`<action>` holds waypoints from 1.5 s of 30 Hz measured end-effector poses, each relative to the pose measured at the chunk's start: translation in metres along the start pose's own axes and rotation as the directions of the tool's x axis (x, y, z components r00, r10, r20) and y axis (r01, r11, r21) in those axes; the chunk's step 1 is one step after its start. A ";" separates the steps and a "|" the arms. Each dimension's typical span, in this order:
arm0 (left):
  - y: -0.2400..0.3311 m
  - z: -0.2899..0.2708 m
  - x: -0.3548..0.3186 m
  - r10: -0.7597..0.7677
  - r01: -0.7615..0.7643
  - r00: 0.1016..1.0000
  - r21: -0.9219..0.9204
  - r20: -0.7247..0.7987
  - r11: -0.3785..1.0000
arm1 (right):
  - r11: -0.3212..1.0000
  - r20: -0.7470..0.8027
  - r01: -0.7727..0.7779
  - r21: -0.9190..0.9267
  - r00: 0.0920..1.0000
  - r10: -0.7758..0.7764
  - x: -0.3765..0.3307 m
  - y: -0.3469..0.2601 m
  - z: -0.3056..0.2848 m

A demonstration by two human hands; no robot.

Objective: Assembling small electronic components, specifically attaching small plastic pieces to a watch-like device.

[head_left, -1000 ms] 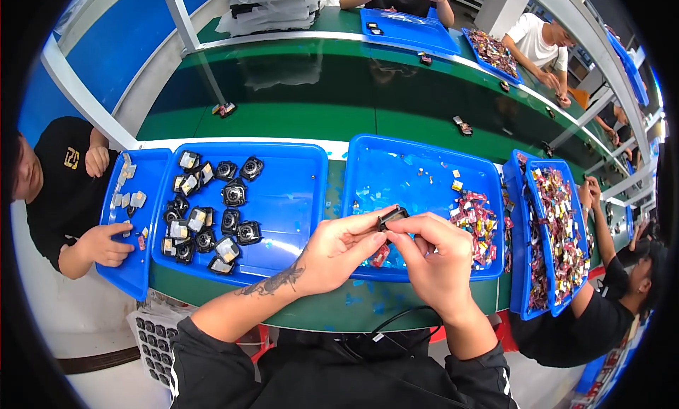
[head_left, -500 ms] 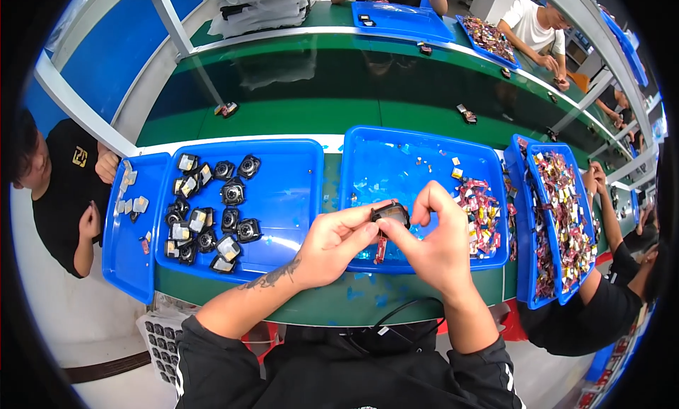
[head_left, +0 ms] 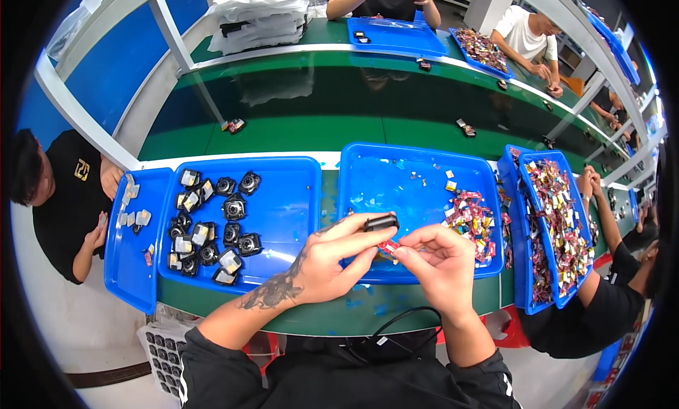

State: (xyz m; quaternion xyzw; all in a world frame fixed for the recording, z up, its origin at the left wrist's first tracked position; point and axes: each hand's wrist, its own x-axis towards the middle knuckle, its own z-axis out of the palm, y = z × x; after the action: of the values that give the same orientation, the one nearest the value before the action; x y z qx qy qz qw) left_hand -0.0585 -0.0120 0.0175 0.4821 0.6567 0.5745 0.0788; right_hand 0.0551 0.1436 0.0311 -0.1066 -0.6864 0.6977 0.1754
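My left hand (head_left: 331,262) is closed around a small black watch-like housing (head_left: 381,224), which is tilted with its edge up. Under it hangs a small red part (head_left: 387,248), pinched at its right end by the thumb and fingertips of my right hand (head_left: 445,264). Whether the red part is joined to the housing is hidden by my fingers. Both hands are above the near edge of a blue tray (head_left: 375,172), where a heap of small red, white and yellow parts (head_left: 470,221) lies on the right.
To the left, a second blue tray (head_left: 283,190) holds several black housings (head_left: 234,207). A narrower tray (head_left: 127,267) stands beyond it. At right, stacked trays (head_left: 523,267) are full of small parts. A green conveyor belt (head_left: 339,123) crosses behind. Co-workers sit left, right and opposite.
The housing has turned in my left hand, its dark edge now upward. My right hand has come down from beside it and pinches the red part.
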 end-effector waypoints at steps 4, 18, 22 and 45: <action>-0.006 -0.002 0.000 0.300 -0.289 0.954 0.298 0.009 0.910 | 0.984 0.098 -0.114 0.135 0.990 0.101 -0.002 0.001 -0.008; -0.009 0.005 -0.008 -0.474 0.524 0.850 -0.466 0.232 0.713 | 0.970 -0.024 0.064 -0.233 0.997 -0.072 -0.006 0.001 0.003; -0.006 0.010 -0.010 -0.426 0.427 0.893 -0.569 0.144 0.703 | 0.983 -0.050 0.049 -0.176 0.997 -0.058 -0.001 0.004 0.008; -0.003 0.019 -0.011 -0.466 0.371 0.884 -0.669 0.041 0.644 | 0.987 -0.027 -0.027 -0.155 0.999 0.023 0.012 0.019 0.010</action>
State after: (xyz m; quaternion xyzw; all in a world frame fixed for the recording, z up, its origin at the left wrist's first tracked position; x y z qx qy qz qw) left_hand -0.0418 -0.0064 0.0036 0.2173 0.5083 0.7653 0.3299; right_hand 0.0383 0.1390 0.0132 -0.1372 -0.7351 0.6428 0.1662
